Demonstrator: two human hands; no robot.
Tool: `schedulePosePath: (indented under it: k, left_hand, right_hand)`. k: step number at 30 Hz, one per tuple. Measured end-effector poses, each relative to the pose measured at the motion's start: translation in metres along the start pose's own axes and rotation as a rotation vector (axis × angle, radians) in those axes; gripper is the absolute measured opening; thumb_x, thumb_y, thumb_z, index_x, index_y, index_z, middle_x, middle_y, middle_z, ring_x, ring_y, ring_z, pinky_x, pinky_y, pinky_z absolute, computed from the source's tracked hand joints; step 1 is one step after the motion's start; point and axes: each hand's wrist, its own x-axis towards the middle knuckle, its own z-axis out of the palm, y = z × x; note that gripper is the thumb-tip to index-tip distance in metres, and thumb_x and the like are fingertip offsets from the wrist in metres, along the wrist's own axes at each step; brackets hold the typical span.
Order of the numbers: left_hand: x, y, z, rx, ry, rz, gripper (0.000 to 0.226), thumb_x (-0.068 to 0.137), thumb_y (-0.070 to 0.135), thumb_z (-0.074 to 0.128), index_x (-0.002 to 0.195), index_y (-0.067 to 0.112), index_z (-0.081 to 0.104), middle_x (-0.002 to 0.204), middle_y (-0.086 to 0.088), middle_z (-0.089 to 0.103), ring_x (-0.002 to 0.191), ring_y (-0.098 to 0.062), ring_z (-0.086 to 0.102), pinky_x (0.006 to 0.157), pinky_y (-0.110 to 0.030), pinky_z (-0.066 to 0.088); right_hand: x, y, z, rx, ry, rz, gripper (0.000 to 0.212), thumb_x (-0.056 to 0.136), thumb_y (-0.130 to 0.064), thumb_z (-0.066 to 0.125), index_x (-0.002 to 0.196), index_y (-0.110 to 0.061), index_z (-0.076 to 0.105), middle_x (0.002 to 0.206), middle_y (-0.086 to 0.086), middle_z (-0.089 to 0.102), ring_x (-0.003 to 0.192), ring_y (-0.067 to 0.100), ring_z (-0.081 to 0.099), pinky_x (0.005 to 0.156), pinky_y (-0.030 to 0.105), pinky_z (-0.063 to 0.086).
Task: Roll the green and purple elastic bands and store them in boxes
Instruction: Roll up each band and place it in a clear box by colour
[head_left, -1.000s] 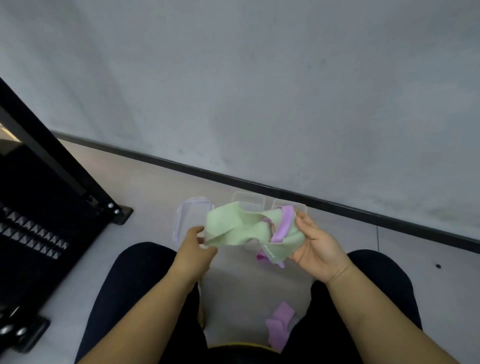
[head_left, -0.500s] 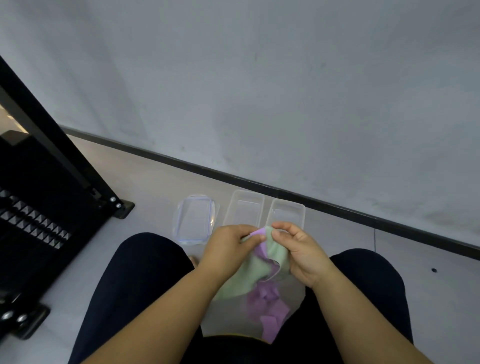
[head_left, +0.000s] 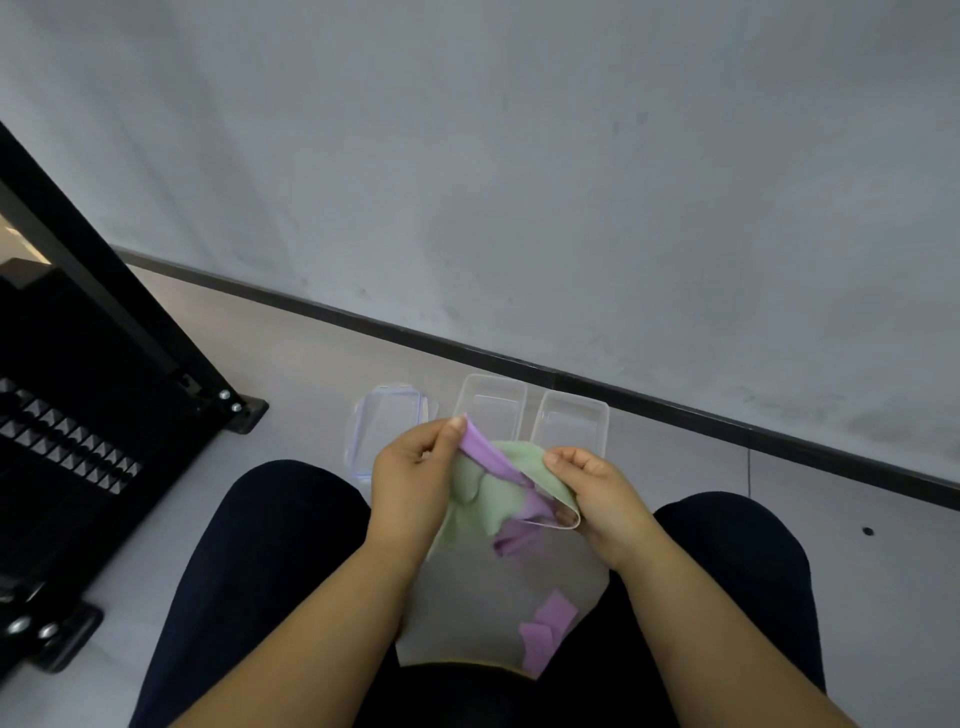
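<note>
Both hands tease the tangled bands apart above the floor between the knees.

A purple strip (head_left: 548, 631) lies nearest on the floor; whether it belongs to the held band cannot be told. Above it, the left hand (head_left: 410, 483) pinches the purple band (head_left: 488, 457) by one end and lifts it, while the right hand (head_left: 597, 493) pinches the edge of the green band (head_left: 483, 501), probably to separate them before rolling. Just beyond sit the open boxes (head_left: 571, 426), a lid (head_left: 387, 431) to their left, and a black rack (head_left: 78, 415) far left.
</note>
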Motion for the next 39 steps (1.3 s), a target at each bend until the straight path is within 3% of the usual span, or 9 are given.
schedulePosePath:
  k: [6, 12, 16, 19, 23, 28, 33, 36, 39]
  left_hand:
    - [0.006, 0.007, -0.004, -0.200, 0.161, 0.035, 0.038, 0.097, 0.026, 0.046, 0.075, -0.003, 0.056, 0.068, -0.006, 0.050, 0.065, -0.011, 0.048, 0.064, -0.023, 0.043]
    - [0.012, 0.008, -0.013, -0.281, 0.259, 0.004, 0.030, 0.099, 0.024, 0.042, 0.076, 0.020, 0.062, 0.066, 0.011, 0.066, 0.065, -0.002, 0.063, 0.060, -0.014, 0.051]
    - [0.006, 0.006, -0.006, -0.231, 0.270, -0.013, 0.030, 0.099, 0.027, 0.041, 0.077, 0.020, 0.059, 0.073, 0.006, 0.056, 0.064, -0.004, 0.053, 0.054, -0.014, 0.045]
    - [0.004, 0.008, 0.002, -0.206, 0.186, -0.006, 0.029, 0.099, 0.028, 0.039, 0.078, 0.018, 0.057, 0.071, 0.006, 0.053, 0.065, -0.005, 0.050, 0.059, -0.017, 0.045]
    - [0.005, 0.012, 0.011, -0.171, 0.081, -0.014, 0.027, 0.100, 0.027, 0.039, 0.081, 0.017, 0.056, 0.073, 0.005, 0.053, 0.071, -0.010, 0.051, 0.066, -0.027, 0.045]
    - [0.011, 0.010, 0.006, 0.112, 0.030, 0.057, 0.027, 0.099, 0.027, 0.040, 0.083, 0.014, 0.058, 0.067, 0.007, 0.061, 0.062, -0.007, 0.058, 0.065, -0.026, 0.047]
    - [0.025, -0.016, -0.017, 0.548, 0.060, 0.045, 0.031, 0.094, 0.039, 0.048, 0.073, 0.016, 0.051, 0.062, -0.002, 0.058, 0.063, -0.021, 0.055, 0.063, -0.034, 0.044]
    - [0.030, -0.033, -0.026, 0.245, 0.157, -0.242, 0.032, 0.092, 0.036, 0.053, 0.073, 0.011, 0.051, 0.066, -0.004, 0.054, 0.067, -0.023, 0.052, 0.064, -0.032, 0.041]
    - [0.036, -0.045, -0.033, -0.351, 0.217, -0.578, 0.031, 0.096, 0.032, 0.049, 0.082, 0.006, 0.058, 0.080, -0.013, 0.060, 0.074, -0.026, 0.058, 0.073, -0.038, 0.048]
  right_hand:
    - [0.005, 0.002, -0.006, 0.260, 0.094, 0.167, 0.016, 0.095, -0.012, 0.050, 0.082, -0.010, 0.057, 0.047, 0.000, 0.057, 0.030, 0.007, 0.039, 0.036, 0.014, 0.037]
    - [0.013, 0.004, -0.015, 0.473, 0.280, 0.326, 0.029, 0.096, -0.013, 0.045, 0.067, -0.013, 0.050, 0.037, -0.003, 0.048, 0.038, 0.012, 0.048, 0.056, 0.027, 0.041]
    - [0.015, 0.004, -0.014, 0.363, 0.315, 0.271, 0.031, 0.091, 0.000, 0.033, 0.069, -0.010, 0.053, 0.043, -0.001, 0.044, 0.031, 0.010, 0.037, 0.043, 0.019, 0.037]
    - [0.013, 0.004, -0.007, -0.044, 0.226, 0.155, 0.021, 0.097, -0.026, 0.043, 0.094, -0.012, 0.059, 0.079, 0.003, 0.061, 0.068, 0.017, 0.058, 0.059, 0.027, 0.049]
    - [0.012, 0.015, -0.003, -0.263, -0.061, 0.121, 0.043, 0.082, -0.058, 0.056, 0.113, -0.028, 0.055, 0.113, -0.004, 0.059, 0.105, 0.020, 0.059, 0.081, 0.035, 0.052]
    - [0.011, 0.021, 0.004, -0.285, -0.176, 0.066, 0.029, 0.084, -0.036, 0.065, 0.102, -0.014, 0.070, 0.096, 0.008, 0.073, 0.090, 0.027, 0.069, 0.091, 0.045, 0.051]
    - [0.007, 0.005, 0.003, 0.244, -0.142, 0.226, 0.035, 0.095, -0.033, 0.046, 0.089, -0.005, 0.065, 0.064, 0.008, 0.068, 0.054, 0.016, 0.066, 0.052, 0.026, 0.055]
    - [0.004, 0.000, 0.003, 0.298, -0.167, 0.268, 0.044, 0.096, -0.042, 0.040, 0.089, -0.005, 0.063, 0.062, 0.008, 0.066, 0.053, 0.020, 0.065, 0.051, 0.028, 0.055]
    - [0.009, -0.002, 0.002, 0.434, -0.075, 0.279, 0.039, 0.095, -0.044, 0.042, 0.092, -0.011, 0.063, 0.057, 0.004, 0.062, 0.051, 0.017, 0.062, 0.058, 0.029, 0.055]
